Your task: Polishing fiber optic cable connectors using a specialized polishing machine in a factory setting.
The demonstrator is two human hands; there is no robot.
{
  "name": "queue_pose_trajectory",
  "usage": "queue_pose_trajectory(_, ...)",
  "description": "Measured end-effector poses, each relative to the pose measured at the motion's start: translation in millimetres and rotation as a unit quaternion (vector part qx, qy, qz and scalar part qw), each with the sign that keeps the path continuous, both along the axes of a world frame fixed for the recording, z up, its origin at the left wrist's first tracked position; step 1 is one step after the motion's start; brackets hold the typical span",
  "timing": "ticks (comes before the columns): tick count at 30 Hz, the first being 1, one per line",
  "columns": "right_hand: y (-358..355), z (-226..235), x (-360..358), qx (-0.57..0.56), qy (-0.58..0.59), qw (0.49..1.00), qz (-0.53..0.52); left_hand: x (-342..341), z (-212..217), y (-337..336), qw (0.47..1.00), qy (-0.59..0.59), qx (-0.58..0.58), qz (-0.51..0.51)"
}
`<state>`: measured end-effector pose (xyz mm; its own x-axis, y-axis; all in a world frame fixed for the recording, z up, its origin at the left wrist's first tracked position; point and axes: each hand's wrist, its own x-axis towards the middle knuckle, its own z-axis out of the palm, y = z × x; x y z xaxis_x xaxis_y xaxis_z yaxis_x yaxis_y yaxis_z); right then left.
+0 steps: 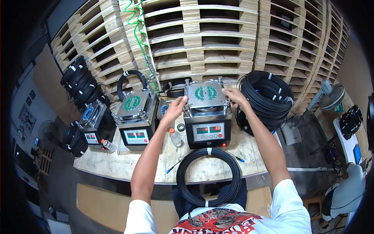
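Observation:
Both arms reach forward to the nearest black benchtop polishing machine (210, 134), which has a lit display panel. On its top lies a square metal plate (191, 102) with green connectors (205, 93) set in a ring. My left hand (175, 110) grips the plate's left edge, its thumb near the corner. At the right edge, my right hand (236, 97) closes on the plate, with the lower fingers hidden behind it. A coil of black cable (181, 177) with blue-tipped ends rests at the table's front edge, partly over my lap.
Two similar machines (134, 121) (93, 124) stand to the left. Clear bottles (175, 139) (109, 146) with orange caps are between them. Large black cable coils (249, 91) (80, 84) flank the wooden table (163, 171). Stacked pallets (202, 29) rise behind; a fan (332, 97) and another person (348, 191) are right.

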<state>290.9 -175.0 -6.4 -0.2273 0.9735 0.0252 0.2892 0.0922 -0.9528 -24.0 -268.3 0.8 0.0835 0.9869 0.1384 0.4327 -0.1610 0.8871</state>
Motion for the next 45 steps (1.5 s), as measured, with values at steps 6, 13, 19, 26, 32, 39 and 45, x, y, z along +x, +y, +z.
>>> queue_pose_trajectory(6,15,9,-19,-0.023,0.137,0.99,-0.002,17,28,3,1.0,-0.02,-0.003,0.019)
queue_pose_trajectory(13,9,83,-85,-0.038,0.317,0.947,-0.036,-5,38,21,0.999,0.041,0.014,0.008)
queue_pose_trajectory(19,14,92,-141,-0.01,0.263,0.963,-0.055,-17,-18,72,0.962,0.16,0.211,0.066)
queue_pose_trajectory(26,15,74,-112,0.089,0.134,0.985,0.063,-42,-25,91,0.988,0.075,0.126,0.054)
queue_pose_trajectory(32,9,28,-65,0.28,-0.088,0.954,-0.057,-49,-10,91,0.999,-0.044,-0.01,-0.028)
queue_pose_trajectory(39,3,-12,-45,0.305,-0.109,0.936,-0.136,-68,20,91,0.97,0.02,-0.168,-0.176)
queue_pose_trajectory(45,-3,-6,-47,0.346,-0.145,0.918,-0.127,-136,32,125,0.994,-0.001,-0.105,-0.042)
